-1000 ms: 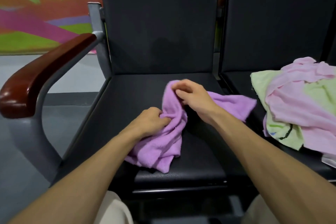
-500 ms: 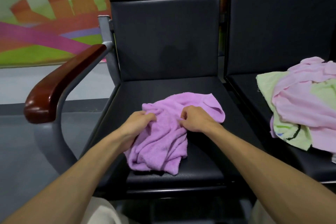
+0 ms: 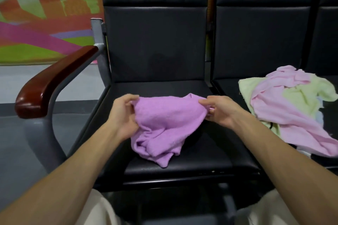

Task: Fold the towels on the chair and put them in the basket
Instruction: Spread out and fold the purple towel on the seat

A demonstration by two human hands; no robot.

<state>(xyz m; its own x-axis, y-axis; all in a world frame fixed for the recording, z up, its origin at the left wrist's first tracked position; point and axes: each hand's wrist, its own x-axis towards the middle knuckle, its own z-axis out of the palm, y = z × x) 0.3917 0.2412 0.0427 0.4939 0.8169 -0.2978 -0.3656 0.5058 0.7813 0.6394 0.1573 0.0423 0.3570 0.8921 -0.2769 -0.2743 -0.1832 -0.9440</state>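
Both hands pinch the top edge of a crumpled lilac terry towel (image 3: 165, 126), the left hand (image 3: 123, 115) at its left corner and the right hand (image 3: 220, 110) at its right corner, stretched apart. The towel hangs above the black padded seat (image 3: 204, 159) of the chair with the glossy brown wooden armrest (image 3: 53, 82), its lower folds bunched toward the seat's front edge. On the neighbouring seat to the right lies a heap of pale pink and light green towels (image 3: 290, 107).

A row of black padded chairs (image 3: 155, 42) on grey metal frames (image 3: 98, 42) stands on a dark grey floor (image 3: 18, 151). The left end armrest (image 3: 54, 82) is glossy reddish-brown wood. Behind is a wall mural (image 3: 36, 23) of orange towers, pink bands and green.
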